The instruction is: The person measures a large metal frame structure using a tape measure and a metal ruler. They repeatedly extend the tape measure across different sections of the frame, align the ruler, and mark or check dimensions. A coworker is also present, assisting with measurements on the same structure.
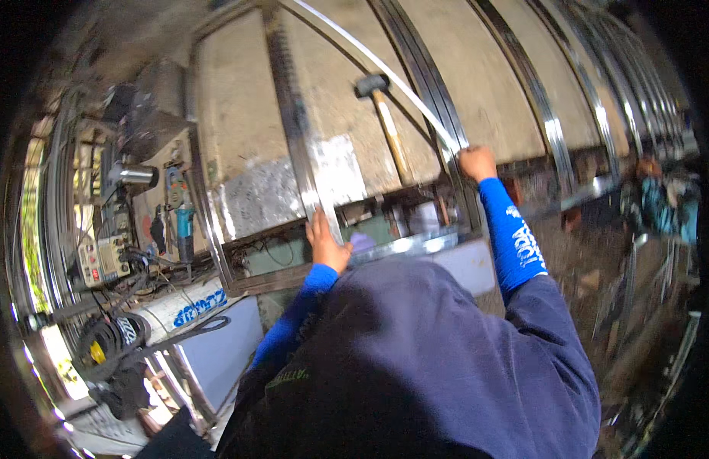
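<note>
My left hand [326, 243] rests on the near end of a metal bar [291, 122] of a large frame, its fingers laid along the bar and the thumb spread to the right. My right hand [477, 163] is closed at the near end of a long thin pale strip [369, 60], perhaps a tape-measure blade. This strip slants across the frame to the far left. Next to my right hand runs a dark double metal bar [425, 65]. Between the two hands lies a mallet [389, 126] with a black head and wooden handle.
More parallel metal bars [549, 122] of the frame stretch to the right over a tan board [484, 84]. At the left are a blue-green power tool [185, 233], a box-shaped machine with knobs [103, 260], coiled black cable [109, 336] and a white cylinder [178, 315].
</note>
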`<state>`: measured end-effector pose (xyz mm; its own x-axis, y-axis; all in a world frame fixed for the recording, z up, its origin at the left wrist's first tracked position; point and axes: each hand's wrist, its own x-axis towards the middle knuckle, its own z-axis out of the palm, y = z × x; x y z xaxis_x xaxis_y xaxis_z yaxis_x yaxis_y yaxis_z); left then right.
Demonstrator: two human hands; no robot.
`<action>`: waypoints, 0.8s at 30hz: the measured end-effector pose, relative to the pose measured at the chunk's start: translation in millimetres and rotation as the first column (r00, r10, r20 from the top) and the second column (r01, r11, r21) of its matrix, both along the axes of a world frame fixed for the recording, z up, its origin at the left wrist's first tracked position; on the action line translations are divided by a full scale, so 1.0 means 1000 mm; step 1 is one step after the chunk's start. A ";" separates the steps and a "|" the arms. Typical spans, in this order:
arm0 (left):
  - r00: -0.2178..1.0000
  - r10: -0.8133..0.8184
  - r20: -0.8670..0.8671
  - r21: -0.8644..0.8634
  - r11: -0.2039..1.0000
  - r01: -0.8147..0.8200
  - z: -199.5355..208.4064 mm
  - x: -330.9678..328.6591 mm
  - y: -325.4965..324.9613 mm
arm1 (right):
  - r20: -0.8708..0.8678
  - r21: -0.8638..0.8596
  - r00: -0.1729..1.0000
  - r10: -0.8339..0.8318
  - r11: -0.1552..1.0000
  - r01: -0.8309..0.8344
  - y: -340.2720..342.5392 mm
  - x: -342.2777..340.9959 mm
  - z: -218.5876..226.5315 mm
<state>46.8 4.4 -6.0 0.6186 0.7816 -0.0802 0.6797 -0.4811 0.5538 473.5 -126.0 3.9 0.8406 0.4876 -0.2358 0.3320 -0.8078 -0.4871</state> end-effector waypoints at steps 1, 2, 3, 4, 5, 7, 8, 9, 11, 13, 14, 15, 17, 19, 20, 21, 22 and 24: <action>1.000 0.011 -0.005 -0.036 0.999 -0.012 0.001 0.000 0.001 | -0.028 -0.033 0.999 -0.025 0.999 0.024 -0.022 -0.011 0.007; 1.000 0.010 0.016 -0.039 0.999 -0.009 0.001 -0.001 0.002 | -0.037 -0.029 0.999 -0.033 0.999 0.032 -0.046 -0.021 0.014; 1.000 -0.011 -0.006 -0.024 1.000 0.011 0.002 -0.001 0.003 | -0.166 0.036 0.978 -0.129 0.990 0.137 -0.070 -0.035 0.021; 1.000 -0.019 0.021 -0.023 1.000 0.019 0.003 -0.001 0.005 | -0.159 0.029 0.976 -0.148 0.988 0.155 -0.095 -0.048 0.028; 1.000 -0.027 0.000 -0.018 0.999 0.027 0.004 -0.001 0.006 | -0.150 0.038 0.976 -0.155 0.986 0.162 -0.120 -0.062 0.035; 0.998 -0.049 -0.026 0.005 0.999 0.050 0.005 0.000 0.009 | -0.156 -0.010 0.960 -0.232 0.972 0.234 -0.168 -0.089 0.047; 0.998 -0.054 -0.026 -0.004 0.999 0.054 0.006 0.000 0.010 | -0.170 -0.019 0.952 -0.253 0.967 0.254 -0.187 -0.098 0.049; 0.997 -0.058 -0.045 -0.018 0.998 0.057 0.007 0.001 0.011 | -0.177 -0.012 0.948 -0.264 0.964 0.266 -0.204 -0.108 0.050; 0.995 -0.076 -0.065 0.014 0.997 0.077 0.007 0.001 0.013 | -0.168 -0.004 0.944 -0.285 0.958 0.288 -0.223 -0.123 0.044; 0.993 -0.095 -0.064 0.019 0.995 0.097 0.007 0.000 0.014 | -0.234 0.012 0.923 -0.305 0.948 0.317 -0.236 -0.135 0.038; 0.992 -0.109 -0.067 0.028 0.993 0.111 0.007 0.000 0.015 | -0.264 0.014 0.913 -0.311 0.945 0.326 -0.238 -0.138 0.033; 0.991 -0.109 -0.078 0.026 0.993 0.112 0.007 -0.001 0.016 | -0.263 0.027 0.917 -0.299 0.948 0.317 -0.239 -0.143 0.029; 0.989 -0.105 -0.103 0.029 0.994 0.108 0.005 -0.003 0.018 | -0.245 0.025 0.916 -0.318 0.942 0.333 -0.239 -0.151 0.021; 0.990 -0.091 -0.105 0.016 0.996 0.093 0.003 -0.004 0.020 | -0.214 0.027 0.922 -0.323 0.941 0.336 -0.237 -0.154 0.015; 0.991 -0.099 -0.094 0.022 0.995 0.101 0.002 -0.004 0.020 | -0.208 0.034 0.925 -0.319 0.942 0.333 -0.237 -0.154 0.013; 0.987 -0.107 -0.123 0.037 0.993 0.112 0.002 -0.005 0.021 | -0.209 0.028 0.925 -0.319 0.943 0.331 -0.237 -0.155 0.012; 0.985 -0.103 -0.136 0.039 0.993 0.109 0.001 -0.005 0.021 | -0.209 0.019 0.925 -0.316 0.945 0.327 -0.236 -0.155 0.011; 0.981 -0.115 -0.156 0.064 0.990 0.126 0.001 -0.005 0.021 | -0.222 0.013 0.923 -0.316 0.945 0.327 -0.236 -0.155 0.010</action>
